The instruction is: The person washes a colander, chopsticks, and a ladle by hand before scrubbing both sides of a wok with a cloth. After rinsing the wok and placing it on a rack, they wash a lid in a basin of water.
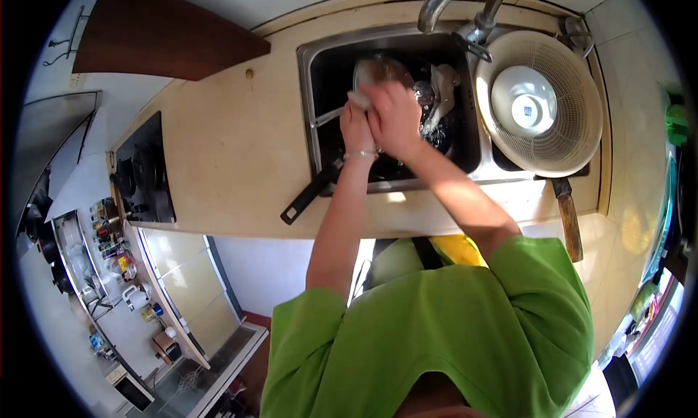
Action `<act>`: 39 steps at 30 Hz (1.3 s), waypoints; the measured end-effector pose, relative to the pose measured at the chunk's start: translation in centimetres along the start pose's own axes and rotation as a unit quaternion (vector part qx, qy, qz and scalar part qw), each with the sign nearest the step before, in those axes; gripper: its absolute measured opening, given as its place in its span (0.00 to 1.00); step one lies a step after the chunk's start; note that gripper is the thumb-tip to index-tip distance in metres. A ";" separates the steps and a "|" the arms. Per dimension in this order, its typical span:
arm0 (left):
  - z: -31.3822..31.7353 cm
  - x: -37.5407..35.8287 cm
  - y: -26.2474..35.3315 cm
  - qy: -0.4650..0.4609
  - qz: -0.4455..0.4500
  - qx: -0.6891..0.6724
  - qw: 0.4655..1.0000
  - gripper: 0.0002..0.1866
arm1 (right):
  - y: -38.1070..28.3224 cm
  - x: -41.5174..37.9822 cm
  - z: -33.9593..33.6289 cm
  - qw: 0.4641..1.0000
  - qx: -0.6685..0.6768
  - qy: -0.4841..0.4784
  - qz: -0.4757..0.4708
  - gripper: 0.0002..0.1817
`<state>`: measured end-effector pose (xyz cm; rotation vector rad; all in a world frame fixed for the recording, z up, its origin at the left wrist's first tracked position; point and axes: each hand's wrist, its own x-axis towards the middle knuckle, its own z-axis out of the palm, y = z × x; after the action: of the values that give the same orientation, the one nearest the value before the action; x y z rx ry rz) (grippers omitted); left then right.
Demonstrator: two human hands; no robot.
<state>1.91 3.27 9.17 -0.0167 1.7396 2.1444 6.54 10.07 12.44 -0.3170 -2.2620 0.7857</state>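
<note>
Over the dark sink basin [327, 91], my left hand [356, 132] and my right hand [395, 120] are pressed together, fingers closed and partly blurred. A clear round dish [379, 70], perhaps glass, lies at their fingertips, smeared by motion. Between the fingers shows a small whitish piece [358, 99], whose kind I cannot make out. My right hand overlaps the left and hides part of its grip. Just right of the hands, water [435, 133] splashes near a pale crumpled item [443, 83]. A black pan handle [309, 196] juts over the sink's front edge.
A metal faucet [436, 7] arches over the back of the sink. On the right, a cream colander [582, 91] holds a white bowl [525, 102]. A wooden handle [568, 222] sticks out below it. Left are a beige counter [233, 149] and a black cooktop [145, 174].
</note>
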 end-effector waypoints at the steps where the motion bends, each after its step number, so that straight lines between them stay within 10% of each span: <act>1: 0.3 -0.4 1.1 -0.010 0.019 0.123 0.992 0.17 | 0.1 1.5 0.3 0.999 -0.009 0.027 0.028 0.16; 6: -1.0 -0.8 1.5 -0.022 0.014 0.273 0.962 0.19 | 6.3 6.6 2.1 0.978 0.060 -0.081 0.183 0.14; 12: -3.3 -0.5 1.0 0.068 -0.103 -0.076 0.989 0.19 | 11.5 1.3 2.2 0.818 0.413 -0.054 0.396 0.13; 22: -2.7 0.1 -1.5 0.228 -0.080 -0.092 0.966 0.21 | 3.1 -5.5 1.5 0.962 0.150 0.040 0.225 0.11; 34: -2.6 -3.8 0.7 0.059 0.019 0.233 0.971 0.18 | 9.1 -0.8 1.7 0.963 -0.011 -0.036 0.265 0.08; 39: -1.8 -4.4 2.1 -0.103 0.247 0.414 0.870 0.14 | 13.3 -8.3 1.1 0.896 0.099 -0.276 0.334 0.13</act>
<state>4.98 -0.02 11.81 0.9316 2.5582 1.3914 11.72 16.47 -0.91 -0.8968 -2.5693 1.6205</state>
